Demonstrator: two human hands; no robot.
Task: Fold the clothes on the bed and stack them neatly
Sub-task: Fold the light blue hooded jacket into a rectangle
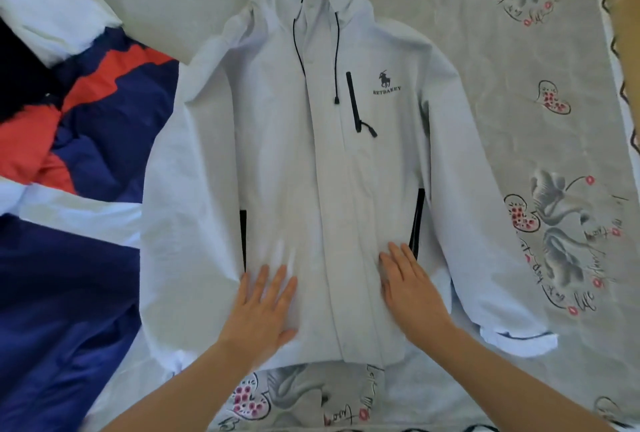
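Observation:
A pale grey hooded jacket [325, 161] lies spread flat, front up, on the bed, with its hood at the top and both sleeves out along its sides. It has black drawcords, a black chest zip and a small horse logo. My left hand [265, 307] rests flat, fingers apart, on the lower left front panel. On the lower right panel, just right of the zip flap, my right hand [410, 288] lies flat too. Neither hand grips the cloth.
A navy, red and white garment [79, 141] lies heaped at the left, touching the jacket's left sleeve. The bedsheet [540, 113] is light grey with swan and heart prints. The bed's right edge [620, 61] runs down the far right.

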